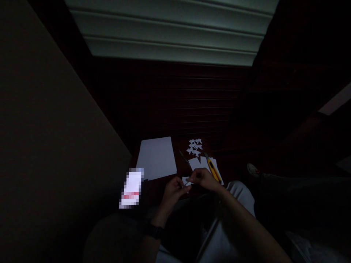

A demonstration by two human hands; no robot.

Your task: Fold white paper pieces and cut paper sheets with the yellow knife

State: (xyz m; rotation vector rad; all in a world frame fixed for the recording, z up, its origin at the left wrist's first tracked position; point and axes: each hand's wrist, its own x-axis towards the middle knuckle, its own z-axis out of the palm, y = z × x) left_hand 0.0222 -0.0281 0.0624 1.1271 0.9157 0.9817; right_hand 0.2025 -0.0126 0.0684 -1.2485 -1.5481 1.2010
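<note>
Both hands meet near the front edge of a dark table, pinching a small piece of white paper [187, 180] between them. My left hand [173, 190] has its fingertips on the paper's near left side; a dark band circles that wrist. From the right, my right hand [203, 178] grips the paper's upper edge with finger and thumb. Just beyond the right hand lies a yellow utility knife [212, 168], resting over white paper pieces [195, 164]. Farther back is a cluster of several small folded-looking white paper shapes [195, 147]. Dim light hides the finer folds.
A stack of white paper sheets [157, 157] lies left of the hands. A thin dark pointed object [184, 156] rests beside it. A bright pixelated rectangle [131, 188] sits at the table's left. Another person's shoe [252, 170] and leg extend at right. Slatted panels rise behind.
</note>
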